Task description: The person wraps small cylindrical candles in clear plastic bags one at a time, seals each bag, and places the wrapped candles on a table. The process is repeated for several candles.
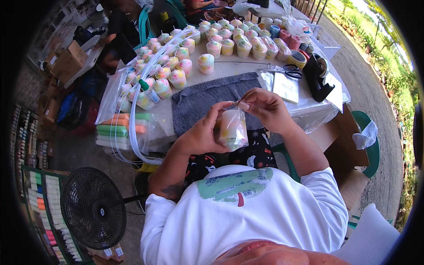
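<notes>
My left hand [208, 131] cups a pastel, swirl-topped candle [233, 127] inside a clear plastic bag [243, 134], above the near edge of a grey towel [212, 96]. The candle's flat base faces the gathered end of the bag. At that gathered end, the fingertips of my right hand [265, 107] pinch the twisted plastic, and my left thumb and forefinger are close by. Beyond the towel, a single unwrapped candle [206, 64] stands apart from several rows of similar candles [179, 79]. Some candles at the back right are in clear bags [259, 49].
Scissors [291, 71], a black tape dispenser [314, 78] and rolls of tape [296, 59] lie at the right. White wicks [134, 126] arch across the left side near bagged coloured sticks [112, 131]. A black fan [94, 208] stands at lower left. Other people sit across the table.
</notes>
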Tool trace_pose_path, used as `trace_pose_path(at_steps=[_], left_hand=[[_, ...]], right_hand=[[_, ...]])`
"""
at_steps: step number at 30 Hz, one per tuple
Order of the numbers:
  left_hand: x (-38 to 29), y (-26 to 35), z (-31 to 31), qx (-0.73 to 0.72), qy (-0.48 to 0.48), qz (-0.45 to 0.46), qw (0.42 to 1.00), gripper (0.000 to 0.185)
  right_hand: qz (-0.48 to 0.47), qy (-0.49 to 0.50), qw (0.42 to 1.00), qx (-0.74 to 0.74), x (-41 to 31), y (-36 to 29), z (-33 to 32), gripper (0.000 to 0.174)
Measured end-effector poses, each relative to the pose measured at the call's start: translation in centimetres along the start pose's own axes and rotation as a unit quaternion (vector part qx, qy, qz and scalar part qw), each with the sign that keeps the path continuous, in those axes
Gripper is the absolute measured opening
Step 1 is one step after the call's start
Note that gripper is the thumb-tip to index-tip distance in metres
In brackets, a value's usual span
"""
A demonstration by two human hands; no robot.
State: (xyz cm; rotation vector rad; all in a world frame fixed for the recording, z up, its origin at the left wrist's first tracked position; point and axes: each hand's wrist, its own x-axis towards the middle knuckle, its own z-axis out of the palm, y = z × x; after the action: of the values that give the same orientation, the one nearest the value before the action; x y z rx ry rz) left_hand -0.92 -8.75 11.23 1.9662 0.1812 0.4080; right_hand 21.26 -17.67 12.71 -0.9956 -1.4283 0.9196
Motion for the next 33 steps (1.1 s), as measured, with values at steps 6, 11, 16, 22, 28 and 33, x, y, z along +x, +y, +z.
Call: trace_pose_path(at_steps=[6, 11, 16, 22, 28, 33], left_hand=[[-0.1, -0.9, 0.3, -0.149, -0.026, -0.026, 0.988, 0.108], [0.2, -1.9, 1.0, -0.246, -0.015, -0.023, 0.969, 0.103], [0.0, -2.3, 0.6, -0.249, -0.029, -0.047, 0.967, 0.100], [0.0, -1.3, 1.5, -0.132, 0.044, -0.017, 0.990, 0.100], [-0.7, -2.6, 2.2, -0.122, 0.068, 0.087, 0.986, 0.102], [-0.7, -2.9, 2.3, -0.129, 0.080, 0.105, 0.983, 0.103]], right_hand=[[0.106, 0.064, 0.992, 0.021, 0.2, -2.2, 1.6, 0.010], [0.095, 0.029, 0.994, 0.035, 0.0, 0.3, 1.4, 0.017], [0.098, 0.069, 0.992, 0.033, 0.1, -1.4, 2.5, 0.015], [0.035, 0.043, 0.998, -0.043, -0.5, 0.6, 2.2, 0.011], [-0.180, -0.032, 0.931, -0.317, -0.2, -1.7, 1.6, 0.019], [-0.176, -0.085, 0.908, -0.371, -0.6, -3.0, 1.7, 0.029]])
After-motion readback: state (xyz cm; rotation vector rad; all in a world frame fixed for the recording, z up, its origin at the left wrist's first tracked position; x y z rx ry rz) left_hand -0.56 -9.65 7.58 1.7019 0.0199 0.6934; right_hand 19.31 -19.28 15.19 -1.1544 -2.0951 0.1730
